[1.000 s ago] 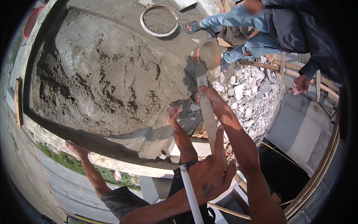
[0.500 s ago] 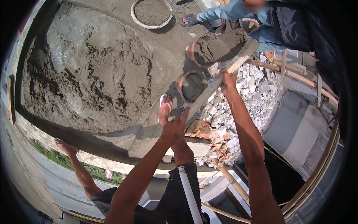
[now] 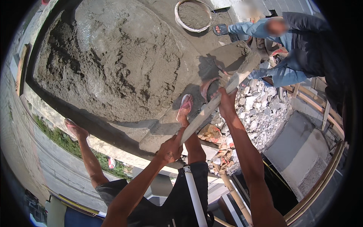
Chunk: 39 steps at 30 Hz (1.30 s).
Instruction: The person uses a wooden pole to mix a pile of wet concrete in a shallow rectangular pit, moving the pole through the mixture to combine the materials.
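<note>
Both my hands hold a hoe with a long wooden handle. My left hand is closed round the handle's near end. Farther up, my right hand grips it. The hoe's wide blade, coated in grey mortar, hangs at the far end over the buckets. Below the handle is a reddish-rimmed bucket, mostly hidden by the handle and my right hand. Left of the blade spreads a large heap of wet mortar.
A white-rimmed bucket full of mortar stands at the far side. A co-worker in blue trousers is at the upper right. Broken white stones lie right of the handle, beside torn paper sacks. A low concrete edge bounds the heap.
My left hand's fingers, partly stretched before, have closed round the handle's end. The hoe blade has shifted left relative to the buckets and now covers the upper one. The whole view has swung.
</note>
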{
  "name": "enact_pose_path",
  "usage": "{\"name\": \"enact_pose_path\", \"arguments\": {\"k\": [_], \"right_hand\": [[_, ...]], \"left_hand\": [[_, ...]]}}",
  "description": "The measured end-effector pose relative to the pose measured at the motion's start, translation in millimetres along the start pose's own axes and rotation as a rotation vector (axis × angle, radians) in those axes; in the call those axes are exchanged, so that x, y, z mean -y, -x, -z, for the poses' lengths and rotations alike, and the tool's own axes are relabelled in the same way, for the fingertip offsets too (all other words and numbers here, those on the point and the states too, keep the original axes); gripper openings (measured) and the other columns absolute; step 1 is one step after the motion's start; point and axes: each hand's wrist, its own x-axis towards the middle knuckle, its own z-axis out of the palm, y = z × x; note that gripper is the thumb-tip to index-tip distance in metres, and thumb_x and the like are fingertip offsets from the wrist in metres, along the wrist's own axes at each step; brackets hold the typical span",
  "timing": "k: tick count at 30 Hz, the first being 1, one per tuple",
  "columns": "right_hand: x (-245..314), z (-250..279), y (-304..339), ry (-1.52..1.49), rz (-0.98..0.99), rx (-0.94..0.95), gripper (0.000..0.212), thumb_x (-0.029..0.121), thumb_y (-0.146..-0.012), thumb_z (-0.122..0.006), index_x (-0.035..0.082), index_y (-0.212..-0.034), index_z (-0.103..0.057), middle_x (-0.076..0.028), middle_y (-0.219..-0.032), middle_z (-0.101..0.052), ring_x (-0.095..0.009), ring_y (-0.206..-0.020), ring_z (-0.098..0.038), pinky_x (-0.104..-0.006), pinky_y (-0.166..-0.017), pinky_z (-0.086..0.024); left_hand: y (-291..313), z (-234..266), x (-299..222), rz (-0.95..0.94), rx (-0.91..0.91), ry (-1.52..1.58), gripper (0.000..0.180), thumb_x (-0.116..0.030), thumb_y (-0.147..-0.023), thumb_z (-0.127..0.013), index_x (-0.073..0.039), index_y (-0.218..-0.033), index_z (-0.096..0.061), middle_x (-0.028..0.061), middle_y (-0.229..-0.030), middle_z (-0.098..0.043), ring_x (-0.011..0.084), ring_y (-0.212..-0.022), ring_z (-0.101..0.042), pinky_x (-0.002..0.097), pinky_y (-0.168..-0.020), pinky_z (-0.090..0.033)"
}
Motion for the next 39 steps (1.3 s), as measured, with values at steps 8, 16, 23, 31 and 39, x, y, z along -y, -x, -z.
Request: {"name": "enact_pose_path", "arguments": {"k": [8, 16, 23, 31, 39], "right_hand": [[-118.5, -188.5, 33.4, 0.093, -0.210, 0.293, 0.043, 0.004, -0.088, -0.061, 0.008, -0.122, -0.036, -0.014, -0.095, -0.054, -0.020, -0.068, -0.059, -0.0353, -0.057, -0.052], [-196.6, -242.3, 150.0, 0.508, -0.111, 0.515, 0.045, 0.012, -0.093, -0.055, 0.004, -0.136, -0.046, -0.018, -0.120, -0.062, -0.027, -0.110, -0.062, -0.0357, -0.091, -0.049], [-183.2, -65.3, 194.6, 1.126, 0.372, 0.364, 0.040, 0.019, -0.088, -0.061, 0.002, -0.124, -0.056, -0.019, -0.113, -0.065, -0.031, -0.108, -0.063, -0.0377, -0.092, -0.049], [-210.2, -14.8, 181.3, 1.018, -0.006, 0.319, 0.048, 0.019, -0.084, -0.063, 0.010, -0.131, -0.055, -0.022, -0.132, -0.057, -0.037, -0.114, -0.061, -0.0428, -0.096, -0.048], [-214.7, -201.8, 77.8, 0.587, -0.050, 0.474, 0.045, 0.036, -0.097, -0.054, 0.002, -0.126, -0.056, -0.019, -0.117, -0.065, -0.032, -0.107, -0.065, -0.0379, -0.088, -0.050]], "left_hand": [[72.0, 31.5, 59.7, 0.263, -0.210, 0.215, 0.082, -0.008, -0.081, -0.060, -0.005, -0.147, -0.012, 0.0357, -0.087, -0.063, 0.0532, -0.085, -0.063, 0.0570, -0.074, -0.049], [40.6, 135.4, 129.9, 0.485, -0.476, 0.050, 0.073, -0.026, -0.089, -0.053, 0.004, -0.146, -0.020, 0.0391, -0.094, -0.062, 0.0543, -0.092, -0.061, 0.0581, -0.082, -0.050], [159.0, 156.9, 85.0, 0.265, -0.452, -0.090, 0.048, -0.022, -0.092, -0.055, -0.006, -0.136, -0.044, 0.0288, -0.081, -0.065, 0.0487, -0.083, -0.064, 0.0539, -0.074, -0.051], [223.4, 145.4, 154.0, 0.548, -0.501, 0.240, 0.039, -0.022, -0.091, -0.058, -0.001, -0.125, -0.056, 0.0159, -0.085, -0.070, 0.0255, -0.073, -0.069, 0.0371, -0.065, -0.054], [23.4, 186.2, 85.7, 0.490, -0.406, 0.735, 0.068, -0.033, -0.094, -0.055, -0.001, -0.147, -0.027, 0.0223, -0.122, -0.057, 0.0286, -0.104, -0.063, 0.0393, -0.077, -0.056]]}}
